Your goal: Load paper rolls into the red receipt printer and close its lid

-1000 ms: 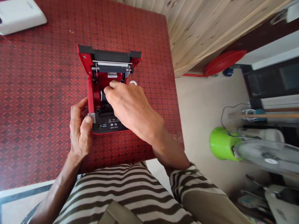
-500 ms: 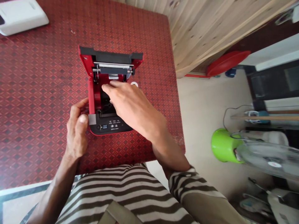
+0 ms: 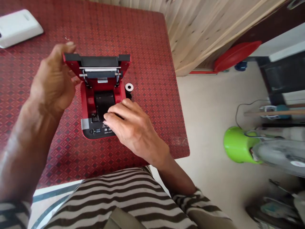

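A small red-and-black printer (image 3: 85,101) stands on the table with its lid (image 3: 97,59) raised, showing the roller and metal bar under it. Inside the bay lies a black roll (image 3: 104,97), its loose strip reaching toward the front panel. My right hand (image 3: 133,127) is closed at the front right of the bay, thumb and finger pinching the strip's end. At the lid's left side is my left hand (image 3: 53,78), its fingers curled round the edge and partly hidden behind it. A grey tape piece (image 3: 85,124) sticks to the panel's left corner.
A small spool with a white ring end (image 3: 129,86) stands right of the printer. The white case-like object (image 3: 21,27) lies at the table's far left. Beyond the red patterned table's right edge (image 3: 182,117) are a green bucket (image 3: 235,144) and a fan on the floor.
My left hand has gone from the printer's front left side up to the raised lid. My right hand has drawn back from the bay toward the front panel, uncovering the black roll.
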The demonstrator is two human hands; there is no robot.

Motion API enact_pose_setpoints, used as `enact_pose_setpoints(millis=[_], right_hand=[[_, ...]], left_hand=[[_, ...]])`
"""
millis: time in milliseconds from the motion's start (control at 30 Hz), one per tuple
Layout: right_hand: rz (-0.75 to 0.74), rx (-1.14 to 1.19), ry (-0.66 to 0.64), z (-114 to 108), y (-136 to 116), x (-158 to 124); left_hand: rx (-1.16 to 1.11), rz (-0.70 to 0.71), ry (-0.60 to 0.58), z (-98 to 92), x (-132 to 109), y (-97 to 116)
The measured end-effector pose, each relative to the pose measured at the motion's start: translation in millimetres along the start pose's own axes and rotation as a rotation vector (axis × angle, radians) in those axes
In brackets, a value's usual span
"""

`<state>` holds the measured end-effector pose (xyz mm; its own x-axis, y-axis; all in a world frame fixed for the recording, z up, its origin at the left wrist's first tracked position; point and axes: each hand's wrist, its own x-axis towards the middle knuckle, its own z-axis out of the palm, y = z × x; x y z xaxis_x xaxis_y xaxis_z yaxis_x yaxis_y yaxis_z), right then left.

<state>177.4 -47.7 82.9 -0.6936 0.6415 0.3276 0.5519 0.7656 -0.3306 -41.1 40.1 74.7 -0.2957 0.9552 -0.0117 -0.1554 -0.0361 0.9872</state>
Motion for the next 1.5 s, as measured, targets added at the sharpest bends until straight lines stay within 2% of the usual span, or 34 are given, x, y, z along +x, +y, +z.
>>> enact_pose_setpoints(millis=[67,167,267,400,633,767,1133,1233,1367,1500], right_hand=[[0.0,-0.043,0.07,3.6,-1.2,-4.1],[-0.001,-0.112,0.162,8.4,-5.1,-10.5],[-0.006,-0.171,0.231,11.6,-10.5,-17.4],[-0.013,-0.21,0.289,13.3,-16.2,-24.8],[0.067,-0.221,0.336,13.1,-18.3,-25.8],[0.081,-0.16,0.293,13.8,-16.4,-27.7],[0.099,-0.139,0.311,17.8,-18.3,-30.5],[0.087,-0.128,0.323,19.6,-17.0,-32.5],[0.108,-0.033,0.344,18.9,-16.6,-41.8],[0.197,0.02,0.474,17.5,-16.4,-56.9]], left_hand=[[-0.128,-0.188,-0.054,2.8,-14.6,5.5],[-0.131,-0.284,-0.073,-0.2,-45.3,13.8],[-0.082,-0.262,-0.144,-7.3,-68.9,12.3],[0.032,-0.181,-0.212,-17.1,-85.6,0.0],[0.166,-0.085,-0.189,-26.6,-96.0,-16.8],[0.155,-0.034,-0.192,-28.3,-97.4,-23.2],[0.257,0.055,-0.279,-31.7,-98.8,-25.3],[0.22,0.041,-0.234,-30.3,-101.5,-27.5],[0.137,-0.053,-0.095,-26.5,-116.7,-29.0],[-0.033,-0.149,-0.003,-22.2,-138.8,-26.6]])
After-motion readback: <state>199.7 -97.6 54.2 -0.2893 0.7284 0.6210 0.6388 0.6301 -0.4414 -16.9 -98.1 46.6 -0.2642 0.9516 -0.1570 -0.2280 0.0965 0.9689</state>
